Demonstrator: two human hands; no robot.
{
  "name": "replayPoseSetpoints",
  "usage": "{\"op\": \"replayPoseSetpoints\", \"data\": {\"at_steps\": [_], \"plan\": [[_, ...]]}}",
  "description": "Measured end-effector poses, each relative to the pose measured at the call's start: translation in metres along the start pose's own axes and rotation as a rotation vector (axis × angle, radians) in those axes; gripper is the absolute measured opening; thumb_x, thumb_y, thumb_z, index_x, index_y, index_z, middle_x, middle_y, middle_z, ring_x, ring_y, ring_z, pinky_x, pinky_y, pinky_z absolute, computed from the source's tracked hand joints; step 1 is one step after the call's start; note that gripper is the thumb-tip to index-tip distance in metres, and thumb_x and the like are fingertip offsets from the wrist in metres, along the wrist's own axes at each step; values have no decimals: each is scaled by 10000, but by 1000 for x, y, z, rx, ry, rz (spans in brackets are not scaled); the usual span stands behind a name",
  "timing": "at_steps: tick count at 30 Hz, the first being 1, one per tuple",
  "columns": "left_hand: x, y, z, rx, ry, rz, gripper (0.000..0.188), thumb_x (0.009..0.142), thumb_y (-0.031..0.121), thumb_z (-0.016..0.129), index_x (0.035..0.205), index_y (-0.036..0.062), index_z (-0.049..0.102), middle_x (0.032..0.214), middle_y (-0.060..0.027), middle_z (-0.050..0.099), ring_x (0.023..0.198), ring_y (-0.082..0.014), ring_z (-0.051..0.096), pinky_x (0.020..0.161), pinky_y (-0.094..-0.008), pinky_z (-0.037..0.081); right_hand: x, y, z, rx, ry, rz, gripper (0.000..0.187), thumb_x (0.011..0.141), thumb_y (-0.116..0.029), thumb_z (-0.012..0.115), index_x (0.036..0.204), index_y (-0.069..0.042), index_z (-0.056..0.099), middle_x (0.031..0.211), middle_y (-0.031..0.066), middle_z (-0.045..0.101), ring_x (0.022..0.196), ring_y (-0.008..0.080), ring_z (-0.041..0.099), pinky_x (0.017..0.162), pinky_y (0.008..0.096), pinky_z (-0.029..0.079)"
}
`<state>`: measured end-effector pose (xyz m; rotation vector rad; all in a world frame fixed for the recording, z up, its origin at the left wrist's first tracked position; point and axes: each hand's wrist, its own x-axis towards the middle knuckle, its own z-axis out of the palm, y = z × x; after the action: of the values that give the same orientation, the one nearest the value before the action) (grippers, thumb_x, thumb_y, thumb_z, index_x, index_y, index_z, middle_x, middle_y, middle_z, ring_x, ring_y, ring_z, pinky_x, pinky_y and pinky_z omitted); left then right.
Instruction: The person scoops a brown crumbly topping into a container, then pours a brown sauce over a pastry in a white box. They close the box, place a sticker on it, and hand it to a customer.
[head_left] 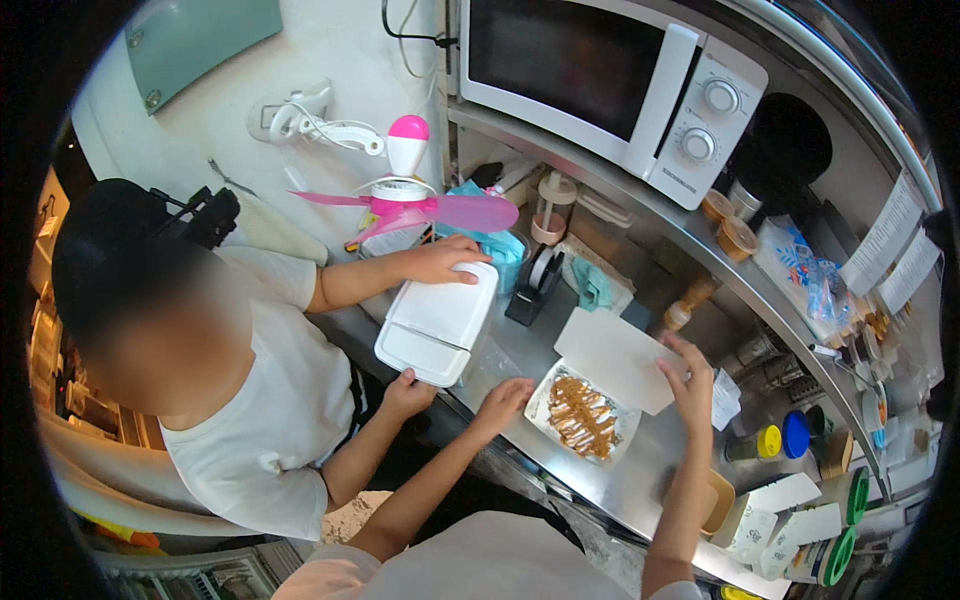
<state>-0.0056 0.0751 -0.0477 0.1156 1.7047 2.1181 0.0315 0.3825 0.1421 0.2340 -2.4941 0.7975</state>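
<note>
A white cardboard takeaway box (540, 403) sits on the steel counter with its lid (615, 352) raised. Inside lies food (583, 418) striped with white sauce and covered in brown crumbs or sauce. My right hand (690, 385) has its fingers closed on the lid's right edge. At the box's left side is my left hand (503, 405), fingers extended beside the wall and holding nothing; whether they touch it is unclear. To the left, a co-worker's two hands hold a white lidded container (440, 315) next to the counter edge.
A black tape dispenser (535, 287) and a teal cloth (592, 283) lie behind the box. A pink fan (405, 210) hangs on the wall, and a microwave (590, 75) stands on the shelf above. Open cartons (775, 520) and green-lidded tubs (840, 555) stand at right.
</note>
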Motion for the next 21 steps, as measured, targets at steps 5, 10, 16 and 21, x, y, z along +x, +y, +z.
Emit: {"op": "replayPoseSetpoints", "data": {"at_steps": [5, 10, 16, 21], "plan": [[31, 14, 1, -109, 16, -9, 450, 1040, 298, 509, 1403, 32, 504, 1370, -123, 567, 1248, -212, 556, 1076, -342, 420, -90, 64, 50, 628, 783, 532, 332, 1051, -265, 499, 1285, -30, 519, 1171, 117, 621, 1085, 191, 603, 954, 342, 487], [57, 32, 4, -196, -66, 34, 582, 1055, 405, 436, 1523, 76, 333, 1560, -140, 349, 1446, -244, 324, 1195, -381, 228, -126, 52, 76, 843, 589, 671, 451, 1059, -360, 457, 1325, 0, 507, 1243, 102, 592, 1132, 194, 576, 1014, 359, 455], [113, 90, 33, -41, -317, 357, 576, 1039, 394, 489, 1483, 43, 383, 1451, -113, 493, 1359, -201, 425, 1148, -328, 282, -83, 46, 46, 829, 337, 529, 483, 1023, -319, 546, 1364, 20, 503, 1269, 108, 595, 1186, 174, 543, 1022, 318, 420], [129, 102, 58, 137, -407, 252, 473, 908, 332, 732, 1221, -7, 629, 1078, -46, 681, 946, -104, 633, 815, -261, 510, -68, 57, 66, 792, 298, 514, 479, 939, -223, 704, 1303, 37, 533, 1147, 75, 640, 1013, 134, 602, 901, 290, 483]]}}
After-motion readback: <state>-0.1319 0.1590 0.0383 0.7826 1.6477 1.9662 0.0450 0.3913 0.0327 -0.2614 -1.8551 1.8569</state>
